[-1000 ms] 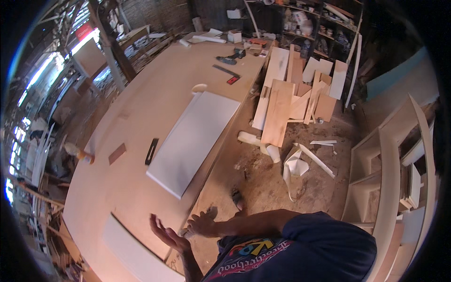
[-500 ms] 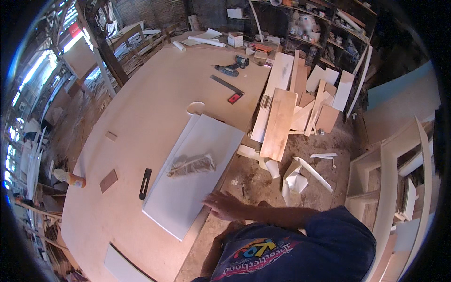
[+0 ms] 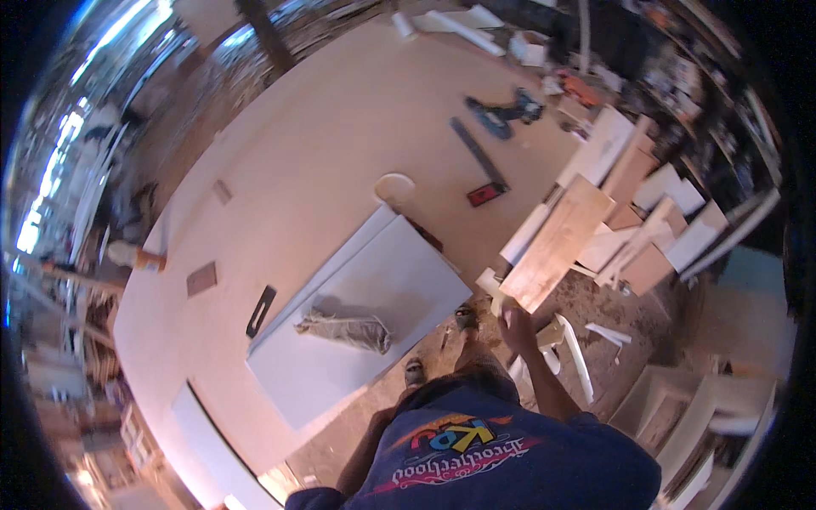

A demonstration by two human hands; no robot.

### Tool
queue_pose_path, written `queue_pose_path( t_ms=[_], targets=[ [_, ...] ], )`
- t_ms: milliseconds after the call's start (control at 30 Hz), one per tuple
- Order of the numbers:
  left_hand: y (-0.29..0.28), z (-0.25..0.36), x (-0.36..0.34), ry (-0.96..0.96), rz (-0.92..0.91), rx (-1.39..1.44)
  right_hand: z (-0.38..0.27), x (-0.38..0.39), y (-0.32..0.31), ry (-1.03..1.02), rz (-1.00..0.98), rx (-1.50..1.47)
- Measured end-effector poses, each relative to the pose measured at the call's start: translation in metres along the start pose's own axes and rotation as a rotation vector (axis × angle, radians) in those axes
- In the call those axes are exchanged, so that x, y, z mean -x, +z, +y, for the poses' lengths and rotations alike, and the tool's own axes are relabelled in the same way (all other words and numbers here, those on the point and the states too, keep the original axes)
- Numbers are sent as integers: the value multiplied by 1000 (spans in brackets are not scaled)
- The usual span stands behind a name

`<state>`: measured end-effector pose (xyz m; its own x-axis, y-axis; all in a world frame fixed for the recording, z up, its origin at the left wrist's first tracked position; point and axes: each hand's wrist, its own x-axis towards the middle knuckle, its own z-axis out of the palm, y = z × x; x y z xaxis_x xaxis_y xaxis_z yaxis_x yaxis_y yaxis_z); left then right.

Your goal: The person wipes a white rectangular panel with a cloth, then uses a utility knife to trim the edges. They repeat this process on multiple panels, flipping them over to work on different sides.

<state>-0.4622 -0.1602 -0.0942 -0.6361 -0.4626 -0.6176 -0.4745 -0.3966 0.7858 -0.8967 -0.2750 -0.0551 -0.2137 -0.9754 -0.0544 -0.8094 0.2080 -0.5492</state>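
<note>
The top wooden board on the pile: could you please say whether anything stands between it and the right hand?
Nothing visible stands between the right hand and the near end of the wooden board; a pale strip lies left of that end. Whether hand and board touch is unclear.

Wide lane down middle of tabletop (image 3: 289, 161), far edge to white panels (image 3: 408, 272), passing between brown block (image 3: 202, 279) and square (image 3: 477, 153). Square and drill (image 3: 500, 117) obstruct toward far right corner. Panels crowd near edge, plastic bag (image 3: 350, 330) humped on top. Beyond that edge, planks (image 3: 557, 246) hem in right hand (image 3: 516, 330)
</note>
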Motion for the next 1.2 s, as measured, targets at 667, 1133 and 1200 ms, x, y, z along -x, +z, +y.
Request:
queue_pose_path(
  t_ms=[667,1133,1200],
  targets=[
    [121,101,43,-342,1207,833,-98,-308,30,-512,-395,61],
    [196,-124,180,-494,1426,847,-193,-320,52,-153,130,126],
    [214,-134,228,-518,1470,901,-237,-309,75,-353,18,241]
  ],
)
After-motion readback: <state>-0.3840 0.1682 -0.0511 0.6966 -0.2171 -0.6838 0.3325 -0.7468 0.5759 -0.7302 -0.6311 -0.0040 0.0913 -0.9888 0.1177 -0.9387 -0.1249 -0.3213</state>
